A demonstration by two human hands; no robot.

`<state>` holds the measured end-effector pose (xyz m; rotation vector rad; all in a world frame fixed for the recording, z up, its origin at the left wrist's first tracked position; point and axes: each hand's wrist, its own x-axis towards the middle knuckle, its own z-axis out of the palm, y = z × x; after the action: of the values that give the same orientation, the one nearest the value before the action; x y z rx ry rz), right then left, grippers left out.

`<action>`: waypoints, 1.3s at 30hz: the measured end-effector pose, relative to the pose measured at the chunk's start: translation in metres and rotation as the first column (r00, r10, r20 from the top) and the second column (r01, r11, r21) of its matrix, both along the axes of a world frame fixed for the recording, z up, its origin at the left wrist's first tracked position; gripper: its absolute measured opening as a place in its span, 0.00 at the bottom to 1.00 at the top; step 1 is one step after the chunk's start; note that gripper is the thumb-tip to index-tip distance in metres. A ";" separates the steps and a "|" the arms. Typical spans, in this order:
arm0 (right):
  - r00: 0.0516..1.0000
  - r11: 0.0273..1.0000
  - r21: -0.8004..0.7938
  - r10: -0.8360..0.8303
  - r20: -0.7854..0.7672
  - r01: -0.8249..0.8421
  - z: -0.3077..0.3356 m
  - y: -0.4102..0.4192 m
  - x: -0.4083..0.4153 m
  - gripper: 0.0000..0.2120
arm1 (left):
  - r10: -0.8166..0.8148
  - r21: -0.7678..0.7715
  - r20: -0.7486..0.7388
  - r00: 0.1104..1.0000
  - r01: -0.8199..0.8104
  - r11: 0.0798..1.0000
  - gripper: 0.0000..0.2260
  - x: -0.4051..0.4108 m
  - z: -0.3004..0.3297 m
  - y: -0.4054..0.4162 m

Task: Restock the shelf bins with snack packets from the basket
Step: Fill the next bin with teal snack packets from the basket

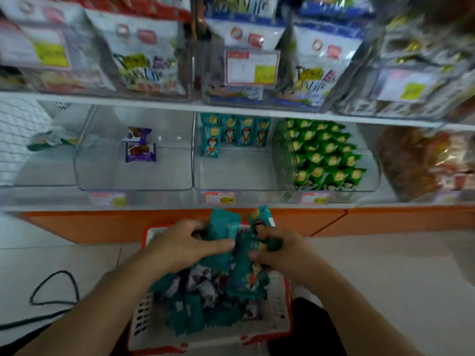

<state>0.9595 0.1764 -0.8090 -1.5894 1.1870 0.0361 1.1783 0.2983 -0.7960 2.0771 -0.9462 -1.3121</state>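
I was crouched in front of a shop shelf, looking down at a red and white basket point(279, 322) on the floor just below me. It was heaped with teal snack packets point(185, 317) and a few purple ones. My left hand point(185, 244) and my right hand point(280, 249) were both over the basket, and each was closed around a small bunch of teal packets. The fingers point(218, 245) of my left hand were curled around the bunch, with the thumb pressed across the front. My right hand pinched another bunch, one packet point(261, 218) sticking up above the knuckles.

This looked like the gathering step: packets collected but not yet lifted to the shelf. Straight ahead stood a clear bin point(231, 176) holding only a short row of matching teal packets point(232, 131) at the back, with bare space in front. To its right were stacked green packets point(326, 155); to its left, a nearly bare bin point(133, 176) held two purple packets point(140, 147). The next move would call for raising both handfuls over the bin's front lip and setting them beside the teal row.
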 end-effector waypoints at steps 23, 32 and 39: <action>0.992 0.860 -0.500 -0.048 0.113 0.098 -0.004 -0.143 0.111 0.16 | 0.173 -0.402 0.423 0.890 0.013 0.916 0.29 0.031 -0.018 -0.151; 0.998 0.952 -0.301 0.047 -0.046 -0.059 -0.031 -0.163 0.121 0.11 | 0.023 -0.112 0.392 0.920 0.022 0.994 0.26 0.034 -0.041 -0.155; 0.998 0.893 -0.449 -0.053 -0.016 0.040 -0.026 -0.161 0.125 0.16 | 0.100 -0.152 0.290 0.952 -0.057 0.987 0.16 0.032 -0.031 -0.158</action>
<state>1.0845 0.0154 -0.8350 -1.9646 1.3197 -0.2674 1.2104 0.1406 -0.8270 2.2130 -1.0363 -0.8786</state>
